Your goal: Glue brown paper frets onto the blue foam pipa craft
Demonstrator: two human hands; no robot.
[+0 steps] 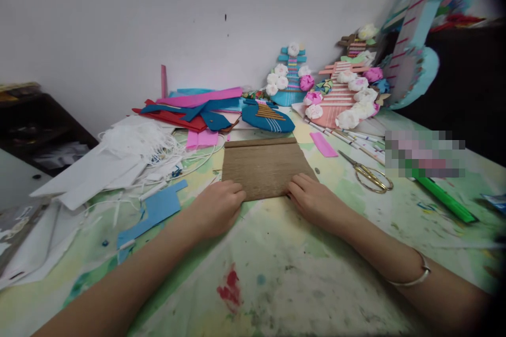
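A brown sheet [261,171], finely ridged like crepe paper, lies on the table before me, with a narrow folded or raised strip along its far edge. At its near left corner, my left hand [223,205] has its fingers curled over the edge. My right hand [312,199] grips the near right corner in the same way, thumbs mostly hidden. Just beyond the sheet rests a dark blue lute-shaped craft piece [269,117] with brown strips. Gold-handled scissors [369,175] lie right of my right hand, and a pink paper piece [323,145] is nearer the sheet.
White paper and string [130,142] are heaped at left, near a cut blue piece [160,210]. Red, pink and blue sheets [190,110] pile up behind. Flower-decorated instrument models [290,81] lean at the back. A green cutter-like tool [446,199] lies at right.
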